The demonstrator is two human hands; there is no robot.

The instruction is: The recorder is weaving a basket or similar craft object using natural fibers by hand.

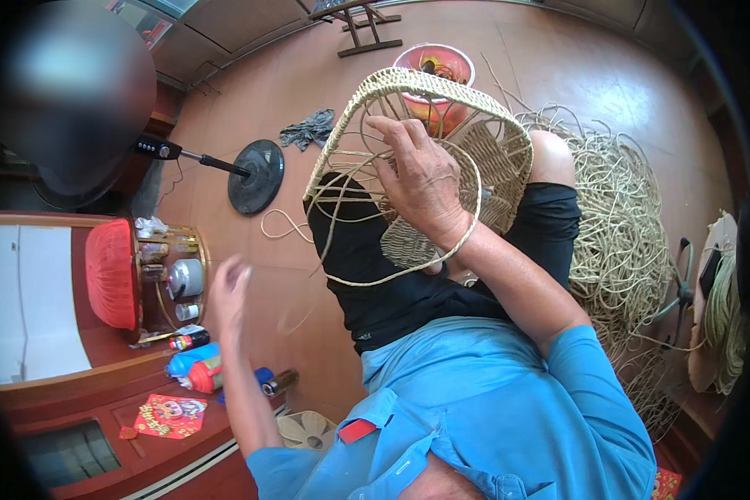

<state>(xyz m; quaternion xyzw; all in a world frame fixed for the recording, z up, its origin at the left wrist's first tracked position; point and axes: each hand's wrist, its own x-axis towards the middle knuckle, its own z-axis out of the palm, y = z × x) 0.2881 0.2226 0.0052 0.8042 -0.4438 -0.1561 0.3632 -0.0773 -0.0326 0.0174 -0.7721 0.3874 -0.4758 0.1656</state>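
Observation:
A half-woven basket (492, 158) of pale plant-fibre cord rests tilted on my lap, with a thick braided rim and loose strands crossing its open side. My right hand (425, 175) is over this open side, among the strands. Its thumb and index finger are apart, and I see nothing held between them. A loop of cord (476, 212) passes round my right wrist. My left hand (229, 292) is out to the left, away from the basket. Motion smears its fingers, so any strand in them cannot be made out. A blurred cord end hangs between that hand and my knee.
A large heap of loose cord (617, 225) lies on the floor at the right. Beyond the basket stands a red-and-white basin (462, 62). A standing fan (256, 177) and a grey cloth (308, 129) are at the left, near a shelf with a kettle (185, 277).

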